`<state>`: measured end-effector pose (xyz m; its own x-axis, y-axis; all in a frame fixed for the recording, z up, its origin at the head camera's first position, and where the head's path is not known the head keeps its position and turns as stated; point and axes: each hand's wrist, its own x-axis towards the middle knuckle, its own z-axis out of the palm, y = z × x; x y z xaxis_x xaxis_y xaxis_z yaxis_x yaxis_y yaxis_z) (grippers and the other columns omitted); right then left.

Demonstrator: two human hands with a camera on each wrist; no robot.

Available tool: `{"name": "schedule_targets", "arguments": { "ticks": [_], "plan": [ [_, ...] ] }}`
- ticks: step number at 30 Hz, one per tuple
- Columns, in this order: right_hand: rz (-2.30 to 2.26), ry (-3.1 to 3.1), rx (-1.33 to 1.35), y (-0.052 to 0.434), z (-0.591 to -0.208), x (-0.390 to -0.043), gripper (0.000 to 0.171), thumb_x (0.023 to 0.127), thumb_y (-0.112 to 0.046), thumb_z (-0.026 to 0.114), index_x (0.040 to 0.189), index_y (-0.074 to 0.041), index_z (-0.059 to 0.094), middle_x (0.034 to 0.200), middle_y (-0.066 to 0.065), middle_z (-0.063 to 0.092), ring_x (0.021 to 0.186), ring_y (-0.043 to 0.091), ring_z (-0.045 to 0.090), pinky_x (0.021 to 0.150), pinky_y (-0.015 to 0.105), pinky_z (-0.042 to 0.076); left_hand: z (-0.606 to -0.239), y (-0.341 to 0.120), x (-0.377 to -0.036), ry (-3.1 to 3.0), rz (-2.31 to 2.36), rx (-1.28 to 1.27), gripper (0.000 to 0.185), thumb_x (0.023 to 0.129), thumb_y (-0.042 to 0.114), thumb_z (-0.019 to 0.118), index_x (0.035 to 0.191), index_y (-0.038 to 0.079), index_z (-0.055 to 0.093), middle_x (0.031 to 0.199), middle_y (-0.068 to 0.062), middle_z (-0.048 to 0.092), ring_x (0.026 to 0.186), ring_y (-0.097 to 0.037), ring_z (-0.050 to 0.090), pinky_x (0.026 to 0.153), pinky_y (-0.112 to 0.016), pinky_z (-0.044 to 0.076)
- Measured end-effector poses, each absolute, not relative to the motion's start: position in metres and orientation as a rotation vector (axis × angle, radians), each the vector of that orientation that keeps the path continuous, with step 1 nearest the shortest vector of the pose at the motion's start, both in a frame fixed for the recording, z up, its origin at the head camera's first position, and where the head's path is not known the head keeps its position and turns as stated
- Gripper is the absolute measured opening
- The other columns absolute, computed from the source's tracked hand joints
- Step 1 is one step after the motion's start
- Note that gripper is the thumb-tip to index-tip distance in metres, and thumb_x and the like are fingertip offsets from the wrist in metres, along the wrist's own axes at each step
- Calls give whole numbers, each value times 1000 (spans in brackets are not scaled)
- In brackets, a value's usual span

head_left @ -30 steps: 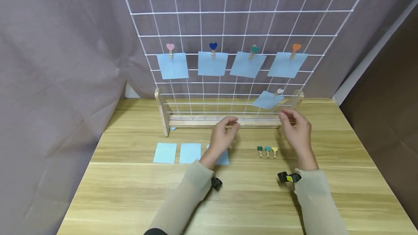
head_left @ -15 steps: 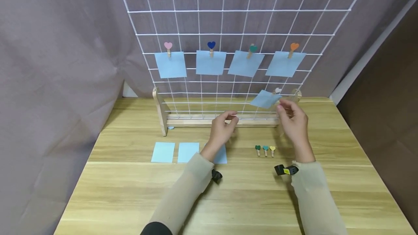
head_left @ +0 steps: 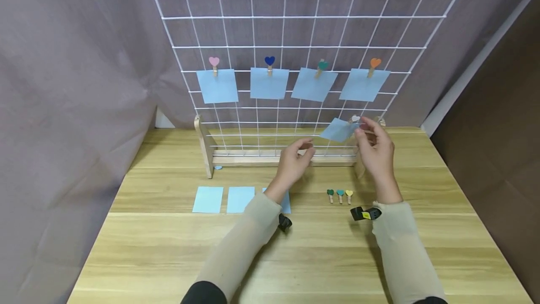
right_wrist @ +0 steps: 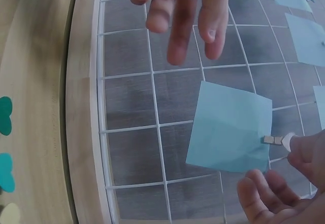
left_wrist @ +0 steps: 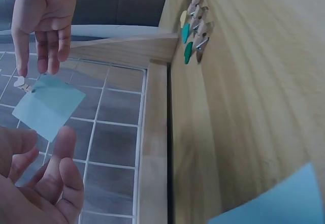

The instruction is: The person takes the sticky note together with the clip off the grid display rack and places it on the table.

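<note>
White clip (right_wrist: 277,140) pinched, right-wrist view.

1. The right hand (head_left: 377,150) rises from above the table toward the right of centre of the head view, and its fingertips (right_wrist: 299,150) now touch the white heart clip (head_left: 355,119) on the tilted blue note (head_left: 339,130).
2. The left hand (head_left: 294,162) lifts slightly toward that note, fingers loosely open.

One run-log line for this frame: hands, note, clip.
right hand: fingers at white heart clip | clip: on blue note, on grid | left hand: open, holds nothing | spare clips: on table
</note>
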<state>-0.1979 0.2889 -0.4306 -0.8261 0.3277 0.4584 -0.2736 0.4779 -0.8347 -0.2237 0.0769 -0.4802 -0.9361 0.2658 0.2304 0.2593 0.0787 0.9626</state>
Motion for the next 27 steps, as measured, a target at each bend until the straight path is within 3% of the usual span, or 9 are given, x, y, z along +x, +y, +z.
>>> {"name": "schedule_targets", "arguments": {
  "ticks": [6,11,16,21,24,27],
  "plan": [
    [1427,-2050,10,274,-408,-188,22,101,8,61,120,18,64,94,-2,62,79,2,61,71,10,52,-470,83,-225,2278,2034,556,39,107,10,62,146,8,62,136,-19,67,81,-42,75,70,-51,65],
    [1396,-2061,52,264,-392,-182,25,100,8,61,122,18,64,95,12,67,79,1,61,72,11,51,-467,88,-229,2248,2010,568,44,106,9,61,150,7,57,143,-26,61,84,-41,76,77,-49,65],
    [1321,-2108,58,261,-389,-186,28,100,8,61,128,12,67,100,28,68,79,-2,59,71,10,49,-466,95,-231,2247,1959,531,51,107,11,61,156,9,50,150,-24,56,88,-38,77,79,-50,65],
    [1284,-2132,61,261,-390,-190,24,101,8,62,123,15,68,102,32,67,80,-9,57,73,7,46,-466,101,-232,2301,1903,515,52,107,12,62,157,8,48,152,-21,55,87,-32,78,65,-39,65],
    [1282,-2141,50,265,-398,-196,23,101,7,62,121,16,68,103,33,66,80,-10,56,73,6,45,-466,105,-232,2316,1917,505,48,107,10,62,153,6,52,147,-20,60,84,-31,78,53,-28,59],
    [1287,-2153,20,273,-408,-204,23,103,3,62,123,12,70,105,29,68,81,-9,56,73,6,46,-465,107,-232,2313,1975,505,41,106,8,62,146,1,58,137,-19,66,82,-33,77,51,-26,58]
  ]
}}
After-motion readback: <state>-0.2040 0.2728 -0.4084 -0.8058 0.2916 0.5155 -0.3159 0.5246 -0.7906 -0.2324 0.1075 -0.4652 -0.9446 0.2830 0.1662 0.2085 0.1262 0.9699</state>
